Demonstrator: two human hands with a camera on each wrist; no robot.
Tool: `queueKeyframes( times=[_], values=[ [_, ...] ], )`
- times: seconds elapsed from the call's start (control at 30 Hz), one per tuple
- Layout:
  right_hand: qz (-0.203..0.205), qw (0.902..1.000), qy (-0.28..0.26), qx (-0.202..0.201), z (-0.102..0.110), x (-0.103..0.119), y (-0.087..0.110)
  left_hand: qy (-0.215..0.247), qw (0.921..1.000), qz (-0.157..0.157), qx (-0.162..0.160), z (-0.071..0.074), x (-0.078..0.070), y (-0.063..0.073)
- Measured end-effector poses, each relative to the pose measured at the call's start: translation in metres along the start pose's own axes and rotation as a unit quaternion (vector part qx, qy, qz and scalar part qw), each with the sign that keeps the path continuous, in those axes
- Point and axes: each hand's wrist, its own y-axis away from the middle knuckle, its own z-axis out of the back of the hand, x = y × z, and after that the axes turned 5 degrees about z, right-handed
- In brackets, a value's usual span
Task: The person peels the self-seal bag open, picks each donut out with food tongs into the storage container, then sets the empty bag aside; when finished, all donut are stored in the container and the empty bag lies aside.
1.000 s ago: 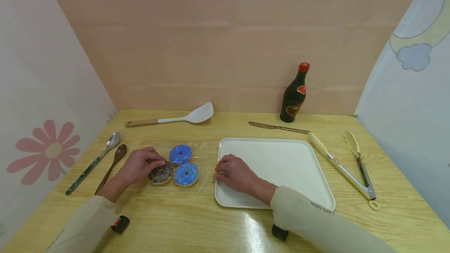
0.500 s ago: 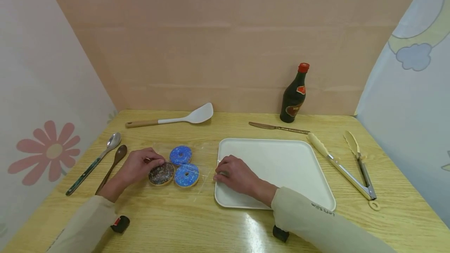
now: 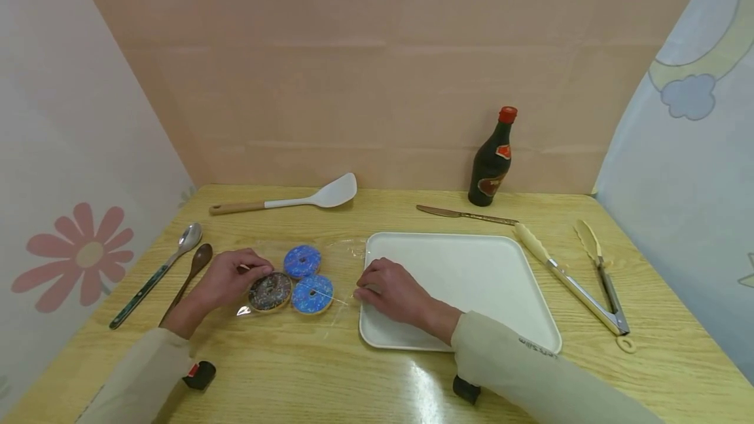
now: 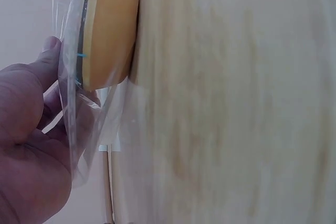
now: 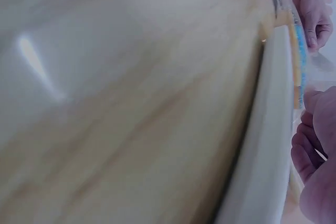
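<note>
A clear plastic bag (image 3: 344,267) lies on the table with a chocolate donut (image 3: 270,292) and two blue donuts (image 3: 313,294) (image 3: 302,261) in it. My left hand (image 3: 228,278) pinches the bag's film beside the chocolate donut. In the left wrist view the film passes between thumb and fingers of the left hand (image 4: 31,114), next to a donut's tan side (image 4: 113,30). Over the left edge of the white tray (image 3: 453,280), my right hand (image 3: 391,290) pinches the bag's right end between thumb and fingers. The right wrist view shows only part of that grip.
Left of the bag lie a metal spoon (image 3: 159,270) and a wooden spoon (image 3: 191,277). A white spatula (image 3: 336,192) is behind it. Past the tray are a knife (image 3: 465,214) and a dark bottle (image 3: 491,162); tongs (image 3: 583,290) lie at right.
The bag's film has shifted slightly, and its glints have moved. Both hands stay almost in place, the right edging slightly left. The donuts keep nearly the same spots.
</note>
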Motion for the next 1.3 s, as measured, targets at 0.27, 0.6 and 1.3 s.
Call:
queueKeyframes(
  times=[0.27,0.6,1.3],
  values=[
    [-0.011,0.9998,-0.007,-0.013,0.005,0.002,-0.006,0.009,0.9997,0.020,0.009,-0.002,-0.001,-0.003],
    [-0.056,0.9983,0.011,-0.014,0.028,-0.014,0.034,0.037,0.9990,0.009,0.025,0.000,0.000,-0.005],
    [-0.313,0.9178,0.202,-0.138,0.142,-0.051,0.208,0.077,0.9953,0.013,0.057,0.009,0.005,-0.003]
  ],
)
